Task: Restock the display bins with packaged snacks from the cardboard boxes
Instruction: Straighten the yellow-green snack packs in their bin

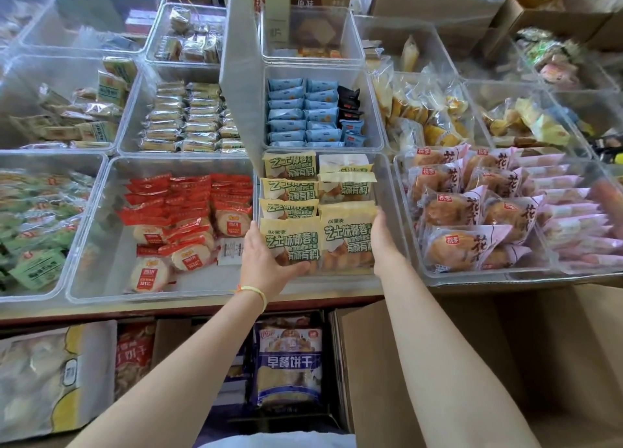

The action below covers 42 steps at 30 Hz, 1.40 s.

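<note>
Two yellow-green snack packs (320, 242) stand side by side at the front of a clear display bin (391, 191) in the middle of the front row. My left hand (266, 262) grips the left pack from its left side, thumb across the lower front. My right hand (382, 235) presses against the right edge of the right pack, its fingers hidden behind the pack. More of the same packs (290, 188) fill the bin behind them. A raised clear lid (241, 76) stands up along the bin's left side.
Neighbouring clear bins hold red rice-cracker packs (188, 211), pink bread packs (472, 211), blue packs (303, 113) and green packs (30, 231). Below the table edge stand an open cardboard box (472, 363) on the right and a purple-blue biscuit bag (290, 363).
</note>
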Motion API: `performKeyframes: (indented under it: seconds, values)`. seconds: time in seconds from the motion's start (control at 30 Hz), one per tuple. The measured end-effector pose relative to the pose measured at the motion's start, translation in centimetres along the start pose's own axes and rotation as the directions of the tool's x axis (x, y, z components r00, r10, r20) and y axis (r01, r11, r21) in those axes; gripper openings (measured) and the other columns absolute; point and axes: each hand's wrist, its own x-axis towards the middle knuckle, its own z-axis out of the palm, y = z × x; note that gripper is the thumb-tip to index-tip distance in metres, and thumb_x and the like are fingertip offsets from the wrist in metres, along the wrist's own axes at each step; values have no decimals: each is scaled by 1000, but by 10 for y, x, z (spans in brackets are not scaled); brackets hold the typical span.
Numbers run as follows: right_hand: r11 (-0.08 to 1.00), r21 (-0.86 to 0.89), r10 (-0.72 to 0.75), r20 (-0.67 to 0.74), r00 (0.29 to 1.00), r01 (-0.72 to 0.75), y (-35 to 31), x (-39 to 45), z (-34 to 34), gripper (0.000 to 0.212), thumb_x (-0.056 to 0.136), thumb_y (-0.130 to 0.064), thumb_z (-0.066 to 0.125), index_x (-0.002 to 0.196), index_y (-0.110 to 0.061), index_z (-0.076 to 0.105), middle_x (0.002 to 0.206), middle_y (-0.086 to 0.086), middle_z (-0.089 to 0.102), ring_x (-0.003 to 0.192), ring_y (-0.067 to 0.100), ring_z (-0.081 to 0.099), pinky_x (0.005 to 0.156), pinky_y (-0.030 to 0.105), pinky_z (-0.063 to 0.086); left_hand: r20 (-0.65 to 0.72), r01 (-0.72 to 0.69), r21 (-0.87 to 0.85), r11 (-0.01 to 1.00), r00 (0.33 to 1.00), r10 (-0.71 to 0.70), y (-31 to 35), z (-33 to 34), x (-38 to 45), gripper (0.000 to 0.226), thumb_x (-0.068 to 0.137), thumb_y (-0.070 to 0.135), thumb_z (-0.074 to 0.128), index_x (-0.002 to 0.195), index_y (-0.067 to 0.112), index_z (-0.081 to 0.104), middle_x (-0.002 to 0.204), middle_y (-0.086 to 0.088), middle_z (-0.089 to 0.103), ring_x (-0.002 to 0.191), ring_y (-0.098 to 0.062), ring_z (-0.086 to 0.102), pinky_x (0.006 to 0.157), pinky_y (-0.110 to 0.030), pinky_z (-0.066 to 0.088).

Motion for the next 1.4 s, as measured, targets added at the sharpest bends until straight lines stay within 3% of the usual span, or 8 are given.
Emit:
performKeyframes:
  seconds: [0.23, 0.33, 0.7, 0.83, 0.93, 1.13, 1.3, 1.4]
  values:
    - [997, -77, -15, 23, 1000, 17, -8, 16, -9, 63, 103, -59, 15, 146, -21, 41, 148, 10, 44, 131, 23, 43, 108, 42, 32, -84, -63, -66, 996, 995, 58, 10, -3, 0, 130, 69, 59, 78, 157, 10, -5, 165, -6, 1, 151, -17, 0, 123, -35, 7]
    - [1000, 10, -26, 39, 999, 25, -13, 20, -7, 66, 97, -68, 22, 129, -21, 55, 120, 11, 63, 106, 23, 59, 96, 39, 47, -135, -148, -89, 985, 982, 136, 19, -6, 6, 125, 70, 66, 72, 157, 16, -2, 165, -2, 6, 151, -15, 6, 122, -34, 12]
    - [999, 40, 19, 145, 989, -25, -21, 30, -12, 69, 92, -77, 27, 106, -22, 66, 97, 11, 72, 97, 28, 67, 93, 49, 52, -143, -218, 11, 976, 966, 217, 13, -2, 34, 113, 77, 66, 67, 157, 15, 5, 162, -4, 20, 145, -20, 25, 118, -31, 21]
    - [998, 55, 18, 117, 993, -24, -33, 49, -7, 95, 75, -91, 31, 140, -25, 52, 132, 16, 61, 124, 33, 56, 107, 59, 41, -154, -237, 16, 971, 959, 237, 15, -2, 42, 105, 83, 62, 64, 157, 13, 8, 162, -6, 21, 147, -20, 23, 121, -40, 22]
    - [999, 35, 22, 56, 998, -24, -38, 62, 2, 85, 86, -83, 26, 143, -24, 48, 140, 13, 55, 126, 32, 54, 109, 57, 39, -148, -249, 29, 968, 957, 250, 10, 1, 45, 104, 82, 68, 57, 157, 16, 7, 162, -4, 20, 148, -18, 19, 121, -41, 21]
    - [999, -9, -43, 194, 980, 46, -41, 71, -5, 51, 102, -52, 33, 99, -12, 65, 68, 8, 71, 57, 20, 70, 49, 26, 55, -117, -245, 72, 967, 961, 252, 6, 5, 49, 107, 79, 72, 50, 157, 16, 4, 163, -6, 17, 149, -18, 14, 122, -43, 17]
    - [985, 43, -172, 58, 983, 169, -70, 82, -4, 60, 101, -61, 31, 131, -17, 59, 121, -2, 64, 119, 21, 58, 95, 34, 47, -112, -245, 55, 968, 962, 250, 8, 5, 48, 104, 80, 71, 50, 157, 18, 4, 163, -6, 16, 150, -17, 12, 122, -45, 16]
    - [980, 115, -173, 104, 979, 160, -82, 86, 3, 70, 95, -71, 30, 133, -19, 57, 130, 11, 64, 119, 30, 61, 89, 39, 53, -104, -239, 55, 969, 964, 244, 8, 5, 47, 104, 81, 71, 49, 157, 18, 2, 164, -5, 13, 150, -16, 10, 122, -45, 15]
